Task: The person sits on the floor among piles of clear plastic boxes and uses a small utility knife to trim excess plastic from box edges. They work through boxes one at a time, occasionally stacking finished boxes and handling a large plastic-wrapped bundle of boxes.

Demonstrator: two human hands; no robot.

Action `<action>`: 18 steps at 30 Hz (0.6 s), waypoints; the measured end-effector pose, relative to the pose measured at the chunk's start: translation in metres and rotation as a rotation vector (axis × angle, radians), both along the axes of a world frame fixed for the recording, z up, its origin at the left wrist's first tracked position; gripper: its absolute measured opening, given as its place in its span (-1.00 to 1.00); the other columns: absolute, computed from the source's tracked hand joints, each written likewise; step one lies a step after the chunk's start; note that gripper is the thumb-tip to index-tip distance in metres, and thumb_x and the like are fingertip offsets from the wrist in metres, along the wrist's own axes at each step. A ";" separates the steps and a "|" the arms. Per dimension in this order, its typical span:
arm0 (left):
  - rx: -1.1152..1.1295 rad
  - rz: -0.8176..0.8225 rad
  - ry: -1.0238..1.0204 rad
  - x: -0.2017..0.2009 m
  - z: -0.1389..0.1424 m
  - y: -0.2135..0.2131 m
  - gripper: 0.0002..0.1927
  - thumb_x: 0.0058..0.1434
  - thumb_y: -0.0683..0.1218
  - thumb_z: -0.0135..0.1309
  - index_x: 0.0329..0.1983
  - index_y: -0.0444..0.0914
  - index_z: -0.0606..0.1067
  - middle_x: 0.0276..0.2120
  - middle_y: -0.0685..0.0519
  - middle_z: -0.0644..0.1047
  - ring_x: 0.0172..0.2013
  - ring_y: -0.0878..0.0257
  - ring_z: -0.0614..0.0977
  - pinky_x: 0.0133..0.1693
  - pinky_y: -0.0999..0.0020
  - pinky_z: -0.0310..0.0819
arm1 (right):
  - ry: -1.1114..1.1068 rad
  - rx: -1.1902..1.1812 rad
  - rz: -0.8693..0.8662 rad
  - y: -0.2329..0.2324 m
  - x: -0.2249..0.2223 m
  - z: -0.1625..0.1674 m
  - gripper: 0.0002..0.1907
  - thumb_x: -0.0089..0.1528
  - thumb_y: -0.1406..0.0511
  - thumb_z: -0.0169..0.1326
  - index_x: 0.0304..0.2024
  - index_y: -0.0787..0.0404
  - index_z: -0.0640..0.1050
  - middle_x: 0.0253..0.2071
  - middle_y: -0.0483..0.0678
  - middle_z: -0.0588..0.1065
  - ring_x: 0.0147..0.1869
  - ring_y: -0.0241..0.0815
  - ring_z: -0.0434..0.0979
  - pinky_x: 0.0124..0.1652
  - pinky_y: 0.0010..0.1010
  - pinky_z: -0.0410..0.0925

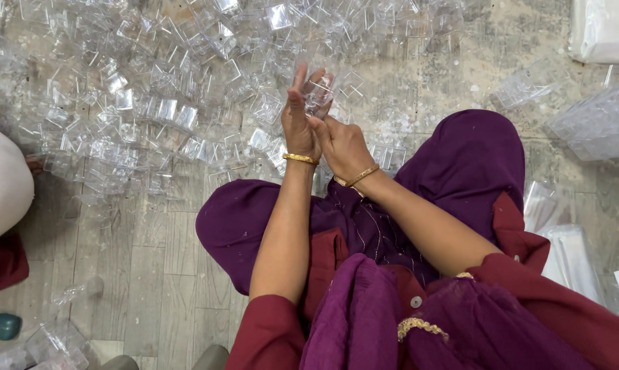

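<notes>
Grey floor (152, 260) is lying under a pile (152, 89) of clear boxes at ten o'clock. I'm seeing my left hand (298, 123) and right hand (342, 145) both gripping one clear box (320, 94) at twelve o'clock.

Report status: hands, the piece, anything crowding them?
Both hands raised together, left hand and right hand sharing a grip on one clear plastic box. Heap of clear boxes on floor beyond. Nothing blocking.

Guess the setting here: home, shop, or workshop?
Likely an informal workshop floor for hand assembly or sorting. A heap of clear plastic boxes covers the tiled floor, stacked clear trays sit nearby, and both hands hold one small clear piece.
</notes>
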State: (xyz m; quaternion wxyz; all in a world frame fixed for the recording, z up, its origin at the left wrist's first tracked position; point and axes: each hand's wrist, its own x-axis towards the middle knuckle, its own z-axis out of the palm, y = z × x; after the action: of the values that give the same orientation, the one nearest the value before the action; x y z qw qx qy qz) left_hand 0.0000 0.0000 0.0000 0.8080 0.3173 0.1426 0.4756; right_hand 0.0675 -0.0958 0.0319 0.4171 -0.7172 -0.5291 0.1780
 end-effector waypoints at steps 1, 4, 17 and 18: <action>-0.009 0.011 -0.016 0.001 0.000 0.001 0.06 0.23 0.38 0.12 0.53 -0.37 0.09 0.36 -0.30 0.34 0.31 -0.08 0.47 0.23 0.14 0.50 | 0.000 -0.010 -0.006 0.000 0.000 0.001 -0.30 0.43 -0.14 -0.20 -0.35 0.34 0.51 -0.60 0.16 0.43 -0.48 0.17 0.54 -0.43 -0.10 0.33; 0.014 0.052 -0.005 0.000 0.002 0.007 -0.01 0.24 0.33 0.15 0.53 -0.34 0.14 0.33 -0.31 0.37 0.27 -0.07 0.51 0.20 0.14 0.55 | 0.033 -0.064 -0.071 -0.005 0.008 0.011 -0.40 0.42 -0.09 -0.16 -0.37 0.27 0.50 -0.63 0.08 0.42 -0.56 0.01 0.47 -0.48 -0.16 0.30; 0.031 -0.255 0.037 -0.013 -0.010 0.000 -0.36 0.43 0.05 0.02 0.54 -0.17 0.21 0.43 -0.01 0.36 0.36 0.18 0.46 0.26 0.30 0.47 | 0.039 0.085 0.150 -0.022 0.070 0.076 -0.84 0.32 0.38 0.15 -0.05 0.28 0.58 -0.14 -0.02 0.67 0.01 -0.18 0.73 -0.02 -0.41 0.53; 0.016 -0.250 0.116 -0.011 -0.015 0.000 -0.41 0.43 0.01 0.02 0.48 -0.21 0.26 0.36 -0.03 0.41 0.29 0.18 0.51 0.19 0.28 0.51 | 0.041 0.062 0.117 -0.025 0.068 0.073 -0.86 0.31 0.39 0.15 -0.08 0.28 0.58 -0.17 -0.02 0.68 0.00 -0.18 0.73 -0.02 -0.40 0.53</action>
State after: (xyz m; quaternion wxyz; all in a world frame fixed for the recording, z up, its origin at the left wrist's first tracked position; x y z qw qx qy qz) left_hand -0.0110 0.0002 -0.0154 0.8487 0.3660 0.1447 0.3533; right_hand 0.1358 -0.1208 0.1052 0.4385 -0.6680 -0.5668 0.2005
